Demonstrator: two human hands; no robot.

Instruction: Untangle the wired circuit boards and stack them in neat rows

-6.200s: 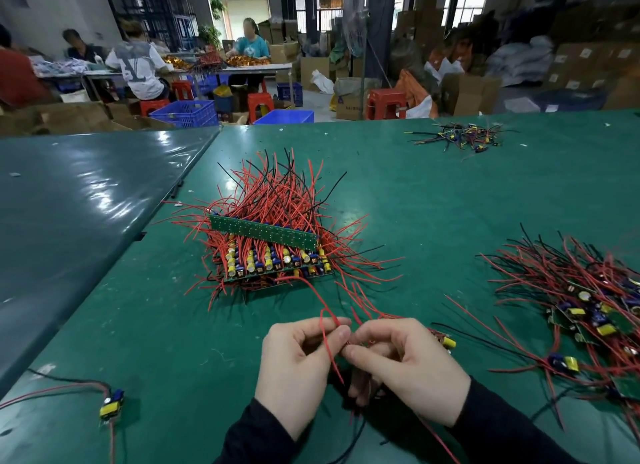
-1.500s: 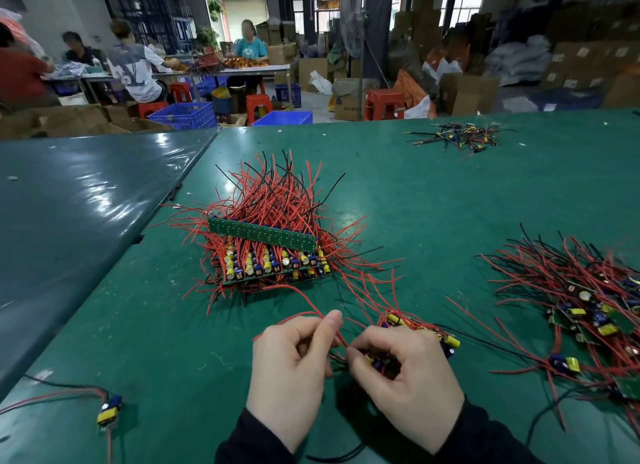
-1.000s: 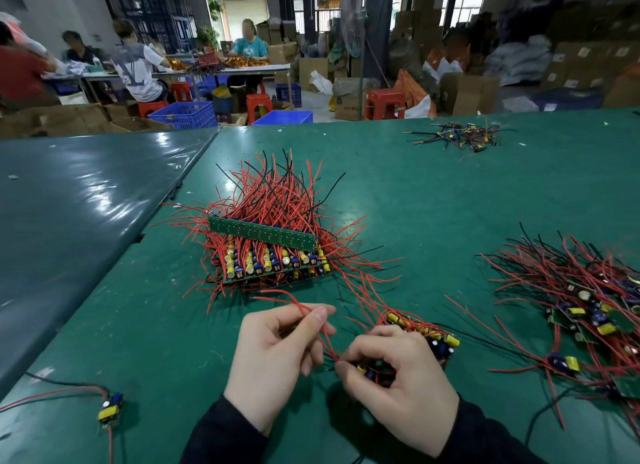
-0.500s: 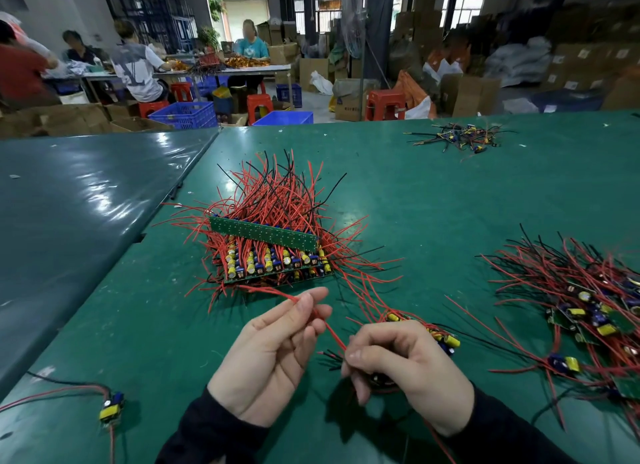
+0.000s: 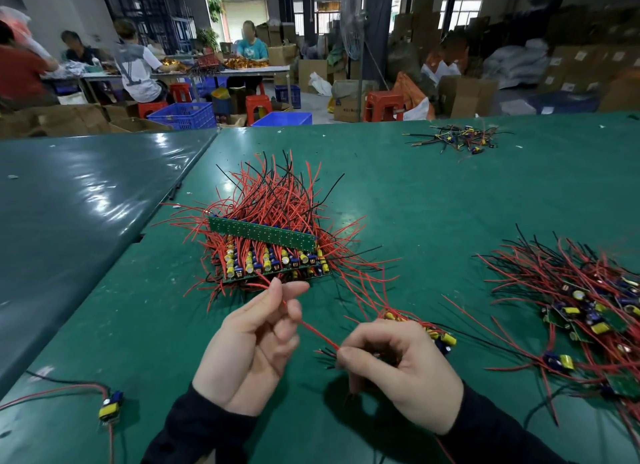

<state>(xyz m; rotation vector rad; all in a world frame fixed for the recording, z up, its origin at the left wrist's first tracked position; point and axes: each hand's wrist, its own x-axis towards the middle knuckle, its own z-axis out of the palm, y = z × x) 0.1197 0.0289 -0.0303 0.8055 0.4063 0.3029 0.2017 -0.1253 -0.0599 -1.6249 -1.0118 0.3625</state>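
My left hand (image 5: 254,342) is up off the green table (image 5: 450,200), thumb and forefinger pinching one red wire (image 5: 313,330) near its free end, so I can draw it out straight and see which board it belongs to. My right hand (image 5: 398,370) is curled down over a small clump of boards (image 5: 440,335), fingers gripping it against the mat, and that anchors the clump so the pull runs along the wire, not through the solder joint. The wire stretches taut between the two hands. Just beyond my left fingers sits the finished stack (image 5: 273,256), boards lined up on edge in rows with one long green board (image 5: 263,233) lying across the top and all the leads fanned outward, which keeps the leads clear of the rows. Off to the right lies the loose tangle (image 5: 585,308), well apart, waiting its turn. One stray board (image 5: 110,405) lies near my left sleeve. My guess: free this lead, then carry the board over to the stack.
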